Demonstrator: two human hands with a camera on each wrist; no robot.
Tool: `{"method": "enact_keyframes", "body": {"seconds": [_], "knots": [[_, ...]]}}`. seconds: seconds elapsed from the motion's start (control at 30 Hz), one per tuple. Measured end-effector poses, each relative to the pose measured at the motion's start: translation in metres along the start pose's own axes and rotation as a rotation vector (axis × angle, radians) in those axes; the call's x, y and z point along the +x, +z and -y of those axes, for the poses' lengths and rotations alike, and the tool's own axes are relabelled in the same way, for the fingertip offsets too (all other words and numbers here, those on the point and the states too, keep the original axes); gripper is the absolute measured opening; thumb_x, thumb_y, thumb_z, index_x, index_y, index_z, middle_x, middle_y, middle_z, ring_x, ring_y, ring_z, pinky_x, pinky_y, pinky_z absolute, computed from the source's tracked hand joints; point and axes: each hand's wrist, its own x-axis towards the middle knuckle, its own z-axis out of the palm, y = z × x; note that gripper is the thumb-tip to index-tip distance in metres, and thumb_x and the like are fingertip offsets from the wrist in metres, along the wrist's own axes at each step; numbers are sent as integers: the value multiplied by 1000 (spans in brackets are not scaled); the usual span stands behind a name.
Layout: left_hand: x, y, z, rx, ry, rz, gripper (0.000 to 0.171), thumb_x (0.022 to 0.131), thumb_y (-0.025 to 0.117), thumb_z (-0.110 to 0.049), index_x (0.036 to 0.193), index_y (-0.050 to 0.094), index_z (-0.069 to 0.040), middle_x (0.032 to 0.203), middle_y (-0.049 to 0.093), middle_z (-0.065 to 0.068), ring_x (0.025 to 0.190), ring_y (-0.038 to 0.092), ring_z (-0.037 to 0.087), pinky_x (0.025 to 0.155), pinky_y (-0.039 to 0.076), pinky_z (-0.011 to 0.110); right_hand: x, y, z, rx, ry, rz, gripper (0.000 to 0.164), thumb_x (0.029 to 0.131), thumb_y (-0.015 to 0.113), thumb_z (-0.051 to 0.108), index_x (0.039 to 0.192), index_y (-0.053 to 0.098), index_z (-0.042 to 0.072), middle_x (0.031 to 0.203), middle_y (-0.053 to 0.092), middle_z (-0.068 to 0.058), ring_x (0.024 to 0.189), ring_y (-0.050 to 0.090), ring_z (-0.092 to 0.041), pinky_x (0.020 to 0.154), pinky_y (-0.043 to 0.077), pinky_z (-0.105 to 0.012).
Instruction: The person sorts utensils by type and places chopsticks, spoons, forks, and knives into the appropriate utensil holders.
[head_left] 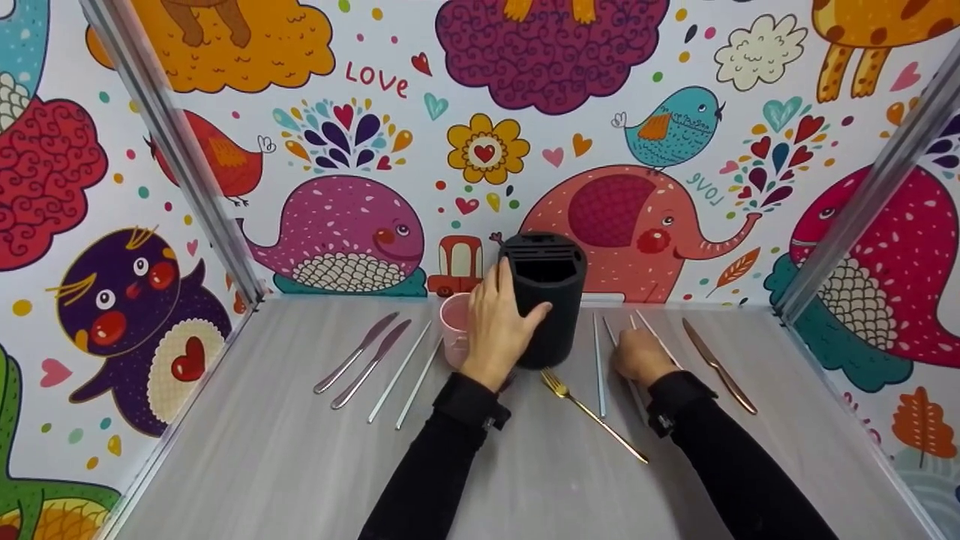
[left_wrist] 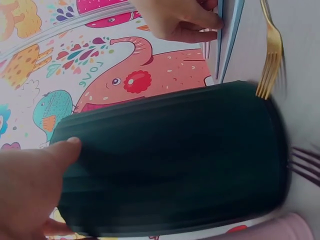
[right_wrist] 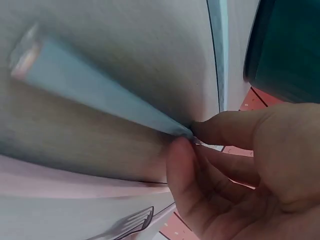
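My left hand (head_left: 499, 322) grips a black cylindrical cutlery holder (head_left: 551, 315) by its side, thumb across the front; it appears upright, with a slotted opening on top. Right of it, my right hand (head_left: 641, 356) pinches a light blue chopstick (right_wrist: 100, 87) between thumb and fingers, low over the table. Another light blue chopstick (head_left: 599, 367) lies between the holder and that hand. Just beyond my right hand is a pink chopstick (head_left: 656, 336). A gold fork (head_left: 592, 420) lies with its tines by the holder's base.
A pink cup (head_left: 454, 330) stands left of the holder. Farther left lie two knives (head_left: 367, 364) and two pale chopsticks (head_left: 409, 382). A copper-coloured knife (head_left: 718, 365) lies at right. Dark fork tines (left_wrist: 305, 165) show near the holder's base. Patterned walls enclose the table.
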Motion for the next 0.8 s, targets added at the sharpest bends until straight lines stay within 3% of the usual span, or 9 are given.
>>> {"method": "enact_keyframes", "body": {"seconds": [0.2,0.3,0.57,0.67,0.8], "knots": [[2,0,-2,-167,-53,48,112,95,86,-53,176,23,-7,181,32,19,159,48,36,133,40,54,-14,-11,9,82,22,29,12,95,67,5,91,70,-6,84,62,-15,76,58,-31,68,49,-43],[4,1,-2,-202,-76,57,115,94,86,-54,177,22,-9,181,30,20,159,48,37,132,41,54,-15,-12,10,126,8,7,18,99,70,12,90,68,-3,82,60,-12,74,57,-28,65,46,-38],[6,3,1,-248,-53,55,117,93,88,-52,178,18,-11,182,28,20,159,49,38,130,43,55,-13,-21,11,292,-94,-242,20,102,66,8,114,68,-8,101,69,-23,87,64,-34,78,56,-49],[6,4,2,-251,-58,56,117,93,88,-51,178,18,-9,183,26,19,161,46,38,131,42,55,-14,-26,12,341,-154,-335,20,101,66,5,116,67,-7,104,71,-26,89,66,-36,80,57,-52],[8,5,1,-248,-53,55,119,92,88,-54,177,19,-8,182,26,20,160,46,38,131,42,55,-18,-48,19,402,-165,-473,19,100,70,8,114,66,-5,100,74,-25,88,68,-38,77,58,-47]]}}
